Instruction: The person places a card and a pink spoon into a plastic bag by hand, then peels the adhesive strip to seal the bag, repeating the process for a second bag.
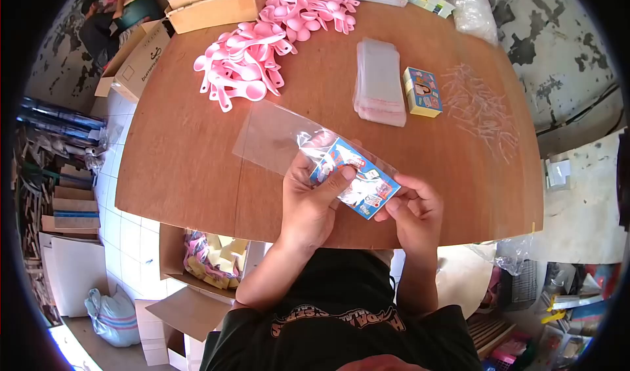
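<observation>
Over the table's near half, my left hand (312, 200) grips a blue printed card (357, 180) with its thumb pressed on the face. A clear plastic bag (272, 134) stretches from the card toward the upper left; part of the card appears to lie under the film. At the card's lower right corner, the fingers of my right hand (415, 210) pinch its edge. Further off lie a stack of clear bags (378, 82) and a small stack of printed cards (422, 92). Pink plastic spoons (243, 65) are heaped at the upper left.
Thin clear strips (482, 108) are scattered on the wooden table (177, 148) at right. A cardboard box (210, 6) stands at the far edge. Below the near edge, an open carton (172, 253) holds yellow and pink items. Another person (98, 33) is at the upper left.
</observation>
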Action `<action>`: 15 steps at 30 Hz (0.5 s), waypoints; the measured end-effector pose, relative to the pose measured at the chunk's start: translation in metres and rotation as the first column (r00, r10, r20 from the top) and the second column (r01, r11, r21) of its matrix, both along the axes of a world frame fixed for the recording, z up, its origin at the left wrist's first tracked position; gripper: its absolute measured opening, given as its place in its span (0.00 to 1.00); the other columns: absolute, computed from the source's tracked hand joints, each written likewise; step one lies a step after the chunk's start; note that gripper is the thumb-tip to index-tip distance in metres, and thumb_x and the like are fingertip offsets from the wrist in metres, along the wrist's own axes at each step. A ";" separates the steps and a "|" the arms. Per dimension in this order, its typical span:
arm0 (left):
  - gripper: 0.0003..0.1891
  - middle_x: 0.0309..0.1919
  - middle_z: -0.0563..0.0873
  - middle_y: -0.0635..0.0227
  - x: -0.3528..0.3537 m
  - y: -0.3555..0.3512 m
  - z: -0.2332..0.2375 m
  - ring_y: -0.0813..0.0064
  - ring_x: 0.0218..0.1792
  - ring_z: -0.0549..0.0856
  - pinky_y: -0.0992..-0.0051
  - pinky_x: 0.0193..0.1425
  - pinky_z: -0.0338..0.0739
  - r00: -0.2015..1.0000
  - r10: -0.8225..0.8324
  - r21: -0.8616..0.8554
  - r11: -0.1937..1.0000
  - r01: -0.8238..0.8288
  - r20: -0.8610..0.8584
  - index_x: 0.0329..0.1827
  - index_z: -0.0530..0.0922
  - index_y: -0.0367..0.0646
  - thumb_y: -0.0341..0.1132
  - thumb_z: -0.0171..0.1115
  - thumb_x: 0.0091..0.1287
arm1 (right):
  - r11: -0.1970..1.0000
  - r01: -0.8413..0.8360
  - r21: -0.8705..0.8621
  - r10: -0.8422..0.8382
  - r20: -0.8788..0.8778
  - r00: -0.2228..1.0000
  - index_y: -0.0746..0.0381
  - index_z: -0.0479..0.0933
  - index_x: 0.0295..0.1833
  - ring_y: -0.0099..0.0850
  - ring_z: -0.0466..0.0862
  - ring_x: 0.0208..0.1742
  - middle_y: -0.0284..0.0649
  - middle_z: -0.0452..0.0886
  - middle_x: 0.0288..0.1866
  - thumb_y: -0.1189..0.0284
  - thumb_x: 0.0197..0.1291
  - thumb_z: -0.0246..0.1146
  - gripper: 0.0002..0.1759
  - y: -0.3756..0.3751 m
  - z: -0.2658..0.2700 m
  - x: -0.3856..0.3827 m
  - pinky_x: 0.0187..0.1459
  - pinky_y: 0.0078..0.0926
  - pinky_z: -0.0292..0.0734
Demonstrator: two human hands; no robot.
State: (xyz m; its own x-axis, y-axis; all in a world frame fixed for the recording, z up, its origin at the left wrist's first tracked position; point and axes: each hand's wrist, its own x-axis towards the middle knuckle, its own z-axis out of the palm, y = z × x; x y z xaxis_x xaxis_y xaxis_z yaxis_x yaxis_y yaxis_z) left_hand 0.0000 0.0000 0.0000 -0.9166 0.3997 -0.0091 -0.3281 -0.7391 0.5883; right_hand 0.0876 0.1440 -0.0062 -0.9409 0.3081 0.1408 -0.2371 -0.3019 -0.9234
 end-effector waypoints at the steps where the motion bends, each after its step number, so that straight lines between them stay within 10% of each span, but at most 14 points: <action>1: 0.22 0.50 0.83 0.57 0.000 -0.001 -0.001 0.68 0.49 0.84 0.68 0.55 0.80 0.999 -0.054 -0.016 0.998 0.054 -0.005 0.60 0.71 0.38 0.20 0.62 0.62 | 1.000 -0.020 0.012 0.021 -0.009 1.000 0.70 0.73 0.56 0.30 0.84 0.43 0.46 0.82 0.43 0.85 0.60 0.61 0.17 -0.001 -0.002 0.000 0.47 0.24 0.80; 15: 0.18 0.60 0.77 0.56 0.025 0.013 -0.010 0.69 0.61 0.76 0.64 0.63 0.71 0.970 -0.234 -0.099 0.966 0.240 0.071 0.61 0.71 0.37 0.31 0.56 0.70 | 0.971 0.207 0.121 -0.205 -0.034 0.978 0.69 0.72 0.48 0.22 0.81 0.44 0.42 0.81 0.43 0.86 0.58 0.63 0.12 -0.025 -0.010 -0.012 0.45 0.19 0.77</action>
State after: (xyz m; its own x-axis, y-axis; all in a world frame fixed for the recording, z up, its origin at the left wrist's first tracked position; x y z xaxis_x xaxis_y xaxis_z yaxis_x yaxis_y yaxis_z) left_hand 0.0246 0.0125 -0.0097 -0.7923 0.5995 -0.1134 -0.5224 -0.5704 0.6339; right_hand 0.0761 0.1192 -0.0158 -0.8552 0.4741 0.2092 -0.3025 -0.1289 -0.9444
